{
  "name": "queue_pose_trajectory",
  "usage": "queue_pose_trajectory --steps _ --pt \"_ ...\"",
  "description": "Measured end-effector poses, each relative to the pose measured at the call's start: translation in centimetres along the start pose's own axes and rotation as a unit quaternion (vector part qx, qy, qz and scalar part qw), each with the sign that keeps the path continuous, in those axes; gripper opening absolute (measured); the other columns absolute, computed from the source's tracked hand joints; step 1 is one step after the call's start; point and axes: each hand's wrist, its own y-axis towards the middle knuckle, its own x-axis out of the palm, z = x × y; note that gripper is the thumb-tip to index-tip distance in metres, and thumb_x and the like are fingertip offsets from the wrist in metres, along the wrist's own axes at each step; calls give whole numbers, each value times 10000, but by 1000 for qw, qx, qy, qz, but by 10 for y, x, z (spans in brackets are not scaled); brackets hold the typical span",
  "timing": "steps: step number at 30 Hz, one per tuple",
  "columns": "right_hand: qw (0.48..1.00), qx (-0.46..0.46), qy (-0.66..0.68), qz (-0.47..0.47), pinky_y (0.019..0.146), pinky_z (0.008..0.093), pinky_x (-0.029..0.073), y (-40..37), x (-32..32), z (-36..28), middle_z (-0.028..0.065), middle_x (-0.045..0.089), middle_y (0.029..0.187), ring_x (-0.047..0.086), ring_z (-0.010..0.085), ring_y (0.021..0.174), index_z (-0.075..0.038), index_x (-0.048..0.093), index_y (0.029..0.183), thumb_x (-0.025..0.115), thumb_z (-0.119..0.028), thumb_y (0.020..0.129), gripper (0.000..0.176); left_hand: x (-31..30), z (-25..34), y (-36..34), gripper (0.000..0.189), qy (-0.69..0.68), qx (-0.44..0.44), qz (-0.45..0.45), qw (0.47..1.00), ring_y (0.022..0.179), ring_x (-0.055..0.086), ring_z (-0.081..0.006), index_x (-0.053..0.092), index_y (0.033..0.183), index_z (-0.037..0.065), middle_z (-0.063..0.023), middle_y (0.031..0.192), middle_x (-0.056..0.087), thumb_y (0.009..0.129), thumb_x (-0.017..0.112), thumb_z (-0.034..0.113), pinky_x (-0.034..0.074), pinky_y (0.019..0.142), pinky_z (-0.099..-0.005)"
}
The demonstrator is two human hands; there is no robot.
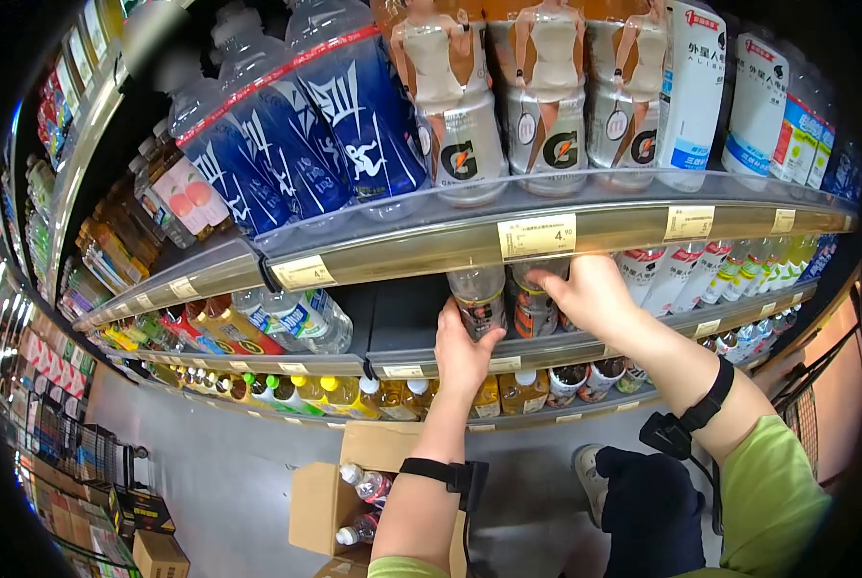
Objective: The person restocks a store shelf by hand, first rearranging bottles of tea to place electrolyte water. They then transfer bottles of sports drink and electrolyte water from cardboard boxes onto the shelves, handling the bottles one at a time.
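Note:
On the middle shelf, my left hand is closed round the lower part of a clear bottle with a dark label. Just right of it stands a second bottle with a black and orange label. My right hand reaches under the upper shelf's edge, its thumb against this second bottle's upper part and its other fingers partly hidden. The bottle tops are hidden behind the price rail.
Large blue-labelled bottles and Gatorade bottles fill the upper shelf. Water bottles lie left on the middle shelf. Below are an open cardboard box with bottles, a shoe and a shopping cart.

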Motion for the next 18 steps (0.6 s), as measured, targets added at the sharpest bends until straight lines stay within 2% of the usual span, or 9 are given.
queue_pose_trajectory --steps 2,3,8,10,13,16,18 --pt "999 34 -22 -13 829 426 486 0 -1 -2 211 655 1029 607 400 981 -19 623 1092 743 -154 778 362 -1 -1 1 862 -8 -6 -9 1000 1158 513 -390 358 1363 22 -212 1260 514 664 843 164 438 955 -432" --pt "1000 10 -3 0 830 430 487 -1 -2 -1 218 649 1036 604 407 983 -14 603 1117 743 -171 782 395 -2 -2 0 865 -11 -14 -16 1000 1172 510 -383 355 1371 27 -209 1276 508 669 841 166 437 959 -431" --pt "1000 10 9 -22 832 437 488 -2 -8 -1 231 640 1044 601 422 983 -2 573 1142 728 -174 790 421 -4 -1 1 873 -5 -13 -31 999 1162 538 -364 334 1393 39 -198 1266 543 686 832 162 443 956 -425" --pt "1000 5 16 -23 833 439 488 -3 -9 -1 236 637 1044 600 426 982 0 565 1148 721 -174 793 425 -4 -1 1 824 0 -39 -57 998 1044 632 -332 363 1358 66 -177 1164 626 691 837 168 490 902 -399" --pt "999 23 -1 -46 837 444 486 -2 -10 1 242 633 1043 595 431 989 1 554 1154 707 -177 801 424 -8 -5 0 883 11 -12 -80 997 1086 597 -371 285 1414 50 -195 1171 625 711 812 144 465 917 -418" --pt "998 27 -9 -62 841 447 484 -1 -11 1 246 626 1052 590 429 1001 0 551 1157 699 -186 807 423 -7 -12 1 868 -6 -1 -82 997 1084 598 -381 283 1414 64 -201 1169 625 721 802 124 472 903 -420" --pt "999 -24 -13 -35 821 482 501 -1 -9 4 284 621 1019 605 447 947 18 537 1164 681 -195 814 434 -7 -15 3 860 -7 1 -83 997 1072 602 -384 286 1414 77 -199 1148 634 724 797 113 475 897 -420"
